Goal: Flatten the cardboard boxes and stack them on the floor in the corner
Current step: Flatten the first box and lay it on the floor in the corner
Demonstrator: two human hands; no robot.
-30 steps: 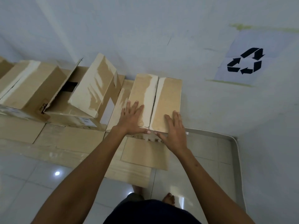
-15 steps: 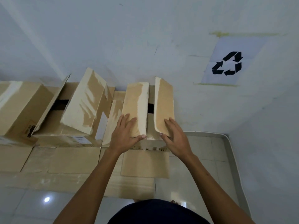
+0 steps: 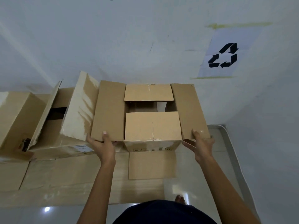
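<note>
A brown cardboard box (image 3: pixel 152 125) stands against the wall, its two long outer flaps spread flat to either side. Its two short inner flaps still lie over the top with a gap between them. My left hand (image 3: pixel 103 146) grips the near edge of the left flap (image 3: pixel 110 110), thumb on top. My right hand (image 3: pixel 202 144) holds the near edge of the right flap (image 3: pixel 191 110) from below. Flattened cardboard sheets (image 3: pixel 64 178) lie on the floor under and in front of the box.
Two more boxes stand to the left: one with raised flaps (image 3: pixel 68 113) and one closed (image 3: pixel 17 117). A recycling sign (image 3: pixel 224 55) is taped to the wall. The room corner and a grey skirting (image 3: pixel 233 152) lie to the right. My bare foot (image 3: pixel 179 198) is on the tiles.
The two outer flaps, closed a second ago, have been pulled apart and folded out flat. My hands moved outward with them, from the middle seam to the flaps' near edges.
</note>
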